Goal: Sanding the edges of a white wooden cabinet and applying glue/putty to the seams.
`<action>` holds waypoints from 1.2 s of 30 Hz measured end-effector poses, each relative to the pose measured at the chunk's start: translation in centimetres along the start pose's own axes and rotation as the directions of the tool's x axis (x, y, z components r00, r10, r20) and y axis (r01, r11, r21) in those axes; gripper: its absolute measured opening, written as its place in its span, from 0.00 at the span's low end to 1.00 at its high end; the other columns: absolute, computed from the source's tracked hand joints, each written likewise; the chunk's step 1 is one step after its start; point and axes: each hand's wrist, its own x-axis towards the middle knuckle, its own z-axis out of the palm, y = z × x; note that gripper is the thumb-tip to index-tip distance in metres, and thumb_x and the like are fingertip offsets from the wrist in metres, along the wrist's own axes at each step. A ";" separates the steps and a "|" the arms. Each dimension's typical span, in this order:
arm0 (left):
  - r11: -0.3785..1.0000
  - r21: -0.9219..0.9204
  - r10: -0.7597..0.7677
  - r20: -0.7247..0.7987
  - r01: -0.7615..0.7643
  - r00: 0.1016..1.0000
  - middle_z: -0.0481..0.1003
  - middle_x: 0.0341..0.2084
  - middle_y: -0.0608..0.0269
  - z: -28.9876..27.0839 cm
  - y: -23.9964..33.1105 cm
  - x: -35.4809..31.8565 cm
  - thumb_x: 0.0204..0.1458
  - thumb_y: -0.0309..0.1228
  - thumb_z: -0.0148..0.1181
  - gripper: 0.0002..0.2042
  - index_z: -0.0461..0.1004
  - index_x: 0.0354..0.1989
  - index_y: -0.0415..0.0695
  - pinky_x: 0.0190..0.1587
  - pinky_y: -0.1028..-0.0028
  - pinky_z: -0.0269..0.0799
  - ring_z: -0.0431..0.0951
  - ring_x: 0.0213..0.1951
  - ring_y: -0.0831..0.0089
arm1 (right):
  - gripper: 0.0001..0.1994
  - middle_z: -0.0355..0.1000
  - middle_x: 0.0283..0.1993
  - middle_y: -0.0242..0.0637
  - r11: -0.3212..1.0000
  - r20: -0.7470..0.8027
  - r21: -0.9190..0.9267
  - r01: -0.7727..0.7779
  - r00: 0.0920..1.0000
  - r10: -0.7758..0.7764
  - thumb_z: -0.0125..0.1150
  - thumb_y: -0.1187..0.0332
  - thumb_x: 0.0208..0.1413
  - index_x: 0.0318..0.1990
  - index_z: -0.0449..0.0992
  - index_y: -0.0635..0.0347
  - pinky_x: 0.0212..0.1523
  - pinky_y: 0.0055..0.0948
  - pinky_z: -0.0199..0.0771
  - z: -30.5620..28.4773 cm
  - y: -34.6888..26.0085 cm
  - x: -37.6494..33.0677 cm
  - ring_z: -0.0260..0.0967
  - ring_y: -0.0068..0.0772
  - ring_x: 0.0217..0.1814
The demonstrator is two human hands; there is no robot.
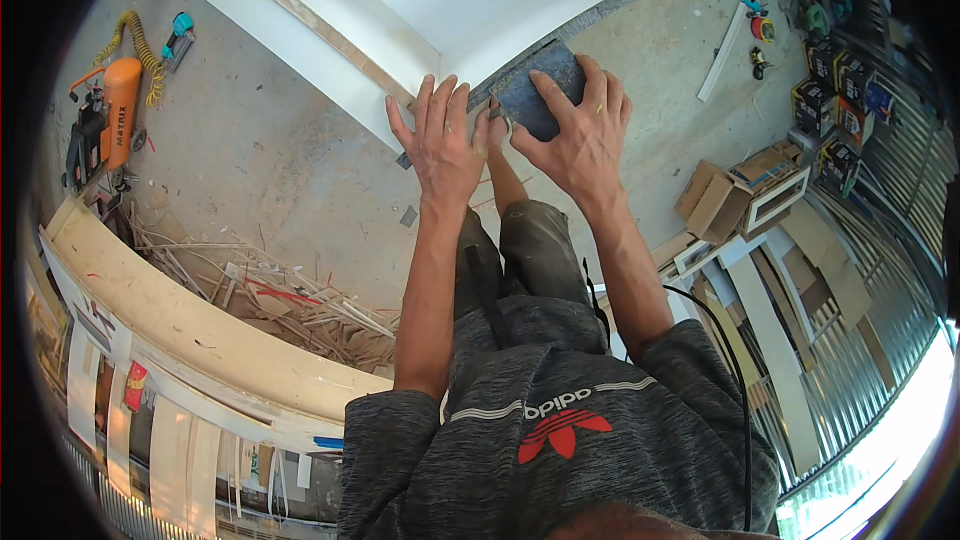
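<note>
A large white box-like panel piece [330,20] with a bare wooden edge stands in front of me, one corner toward my body. My left hand [447,145] lies at that corner with its fingers stretched out and apart, holding nothing that I can see. My right hand [585,125] grips a dark grey flat rectangular piece [530,100], thumb on the near edge and fingers curled over the far side. The piece rests against the panel's right edge, which carries a dark strip [640,2]. Its underside is hidden, so its exact kind is unclear.
An orange air compressor [121,110] with a yellow coiled hose [135,35] and a teal nail gun [180,32] are at left. Wood scraps [270,285] lie by a long pale board [200,325]. Cartons [815,105], a wooden frame [775,202] and leaning boards [770,340] fill the right.
</note>
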 end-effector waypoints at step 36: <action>0.983 -0.172 -0.068 -0.044 0.059 0.997 0.81 0.36 0.61 0.7 -0.4 0.1 0.45 0.26 0.70 0.14 0.81 0.43 0.45 0.69 0.44 0.47 0.77 0.49 0.63 | 0.42 0.68 0.59 0.46 -0.536 0.263 0.844 0.038 0.840 0.474 0.53 0.38 0.45 0.65 0.67 0.55 0.73 0.56 0.37 1.9 7.1 2.4 0.58 0.54 0.66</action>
